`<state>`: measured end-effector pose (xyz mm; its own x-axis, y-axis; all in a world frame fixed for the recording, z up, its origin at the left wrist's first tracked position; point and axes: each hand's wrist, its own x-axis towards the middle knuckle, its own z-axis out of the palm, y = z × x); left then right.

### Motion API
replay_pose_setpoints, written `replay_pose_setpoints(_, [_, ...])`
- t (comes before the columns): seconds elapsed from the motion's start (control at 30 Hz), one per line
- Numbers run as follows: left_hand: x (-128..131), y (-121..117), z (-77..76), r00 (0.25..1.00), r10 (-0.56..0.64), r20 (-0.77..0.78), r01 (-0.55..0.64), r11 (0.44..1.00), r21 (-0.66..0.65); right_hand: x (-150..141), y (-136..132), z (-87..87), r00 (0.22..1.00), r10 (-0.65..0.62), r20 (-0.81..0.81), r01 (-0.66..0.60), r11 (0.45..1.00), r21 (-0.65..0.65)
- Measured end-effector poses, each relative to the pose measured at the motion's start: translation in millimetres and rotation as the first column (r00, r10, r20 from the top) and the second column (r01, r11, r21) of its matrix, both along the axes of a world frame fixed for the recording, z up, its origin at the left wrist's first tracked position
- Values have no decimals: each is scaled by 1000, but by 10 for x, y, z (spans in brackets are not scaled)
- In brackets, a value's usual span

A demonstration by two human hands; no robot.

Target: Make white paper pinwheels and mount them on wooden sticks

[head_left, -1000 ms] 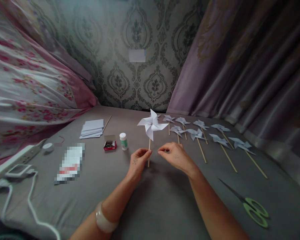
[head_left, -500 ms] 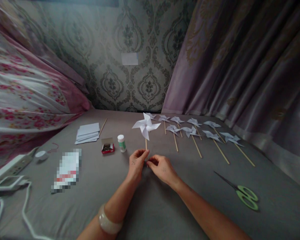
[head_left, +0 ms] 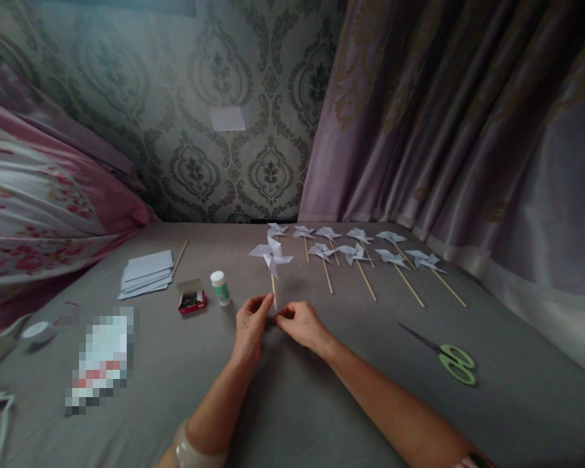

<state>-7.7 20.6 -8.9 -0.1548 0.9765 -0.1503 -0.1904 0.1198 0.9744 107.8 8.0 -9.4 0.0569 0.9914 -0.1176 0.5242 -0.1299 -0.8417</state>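
Observation:
A white paper pinwheel [head_left: 272,257] on a thin wooden stick stands nearly upright in front of me. My left hand [head_left: 251,324] is closed round the lower part of its stick, the thumb pressed along it. My right hand [head_left: 303,324] pinches at the stick's bottom end, fingertips together. To the left of my hands stand a white bottle with a green label [head_left: 220,288] and an open red box [head_left: 192,299] of small metal pieces.
Several finished pinwheels [head_left: 355,253] lie in rows at the back right. Green-handled scissors [head_left: 455,364] rest on the right. Left of the box are a stack of white paper [head_left: 147,273], a loose stick [head_left: 180,258] and a blurred-out packet [head_left: 100,361]. A power strip [head_left: 0,344] sits at the left edge.
My view has swung to the right, so everything appears further left. The pinwheel's head sits a little lower and its blades are turned differently. Both hands keep their hold on the stick.

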Motion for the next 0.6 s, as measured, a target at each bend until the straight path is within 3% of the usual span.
replay_pose_setpoints(0.2, [-17,15,1,998,47,-37,-47,999,2,210,258,63,971,-20,237,29,999,-35])
replay_pose_setpoints(0.6, [-13,5,2,999,11,-42,-11,1000,-5,407,759,45,917,-87,390,122,990,-67])
